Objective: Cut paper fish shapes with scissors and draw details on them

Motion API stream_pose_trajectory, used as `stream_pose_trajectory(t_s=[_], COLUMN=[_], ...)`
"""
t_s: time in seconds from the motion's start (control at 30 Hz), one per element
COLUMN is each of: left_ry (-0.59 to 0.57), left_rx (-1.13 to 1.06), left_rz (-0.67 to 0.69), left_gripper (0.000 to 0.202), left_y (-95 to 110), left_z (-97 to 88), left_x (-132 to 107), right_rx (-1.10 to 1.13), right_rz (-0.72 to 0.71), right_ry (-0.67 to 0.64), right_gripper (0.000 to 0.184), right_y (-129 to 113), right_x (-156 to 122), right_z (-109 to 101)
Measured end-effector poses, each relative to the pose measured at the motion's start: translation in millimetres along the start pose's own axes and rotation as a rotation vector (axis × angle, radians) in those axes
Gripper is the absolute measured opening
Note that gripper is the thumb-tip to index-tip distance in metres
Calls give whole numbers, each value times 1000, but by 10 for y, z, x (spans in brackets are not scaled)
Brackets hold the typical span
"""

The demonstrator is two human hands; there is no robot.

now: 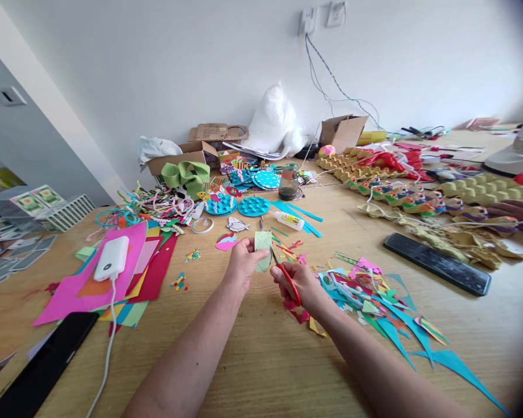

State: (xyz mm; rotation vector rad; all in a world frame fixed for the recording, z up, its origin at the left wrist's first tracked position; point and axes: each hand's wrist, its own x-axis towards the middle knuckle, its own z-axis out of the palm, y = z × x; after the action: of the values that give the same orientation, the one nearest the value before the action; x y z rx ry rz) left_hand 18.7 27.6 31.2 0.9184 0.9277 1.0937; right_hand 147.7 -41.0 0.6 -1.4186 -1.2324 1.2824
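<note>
My left hand (pixel 243 264) pinches a small light green piece of paper (pixel 262 249) just above the wooden table (pixel 265 360). My right hand (pixel 300 283) grips red-handled scissors (pixel 287 280), whose blades point up and meet the right edge of the green paper. Both hands are closed and sit close together at the table's middle. Coloured paper scraps (pixel 366 296) lie right of my right hand.
Pink and red paper sheets (pixel 87 284) with a white power bank (pixel 111 258) and cable lie at left. A black phone (pixel 43 366) is near left, a black remote-like bar (pixel 437 264) at right. Glue bottle (pixel 290 219), teal discs (pixel 253 206), egg cartons (pixel 483 188) and boxes stand behind. Another person's hand (pixel 516 212) rests far right.
</note>
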Motion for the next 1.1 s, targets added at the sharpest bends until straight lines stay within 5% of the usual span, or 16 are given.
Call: stream_pose_trajectory(t_s=[1.1], left_ry=[12], left_rx=[-7], left_rz=[-40], left_gripper=[28], left_y=[80], left_z=[31], left_x=[-50], right_rx=[16], right_rz=[5], right_ry=[9], right_gripper=[48], right_y=[-34], right_x=[-17], right_z=[1])
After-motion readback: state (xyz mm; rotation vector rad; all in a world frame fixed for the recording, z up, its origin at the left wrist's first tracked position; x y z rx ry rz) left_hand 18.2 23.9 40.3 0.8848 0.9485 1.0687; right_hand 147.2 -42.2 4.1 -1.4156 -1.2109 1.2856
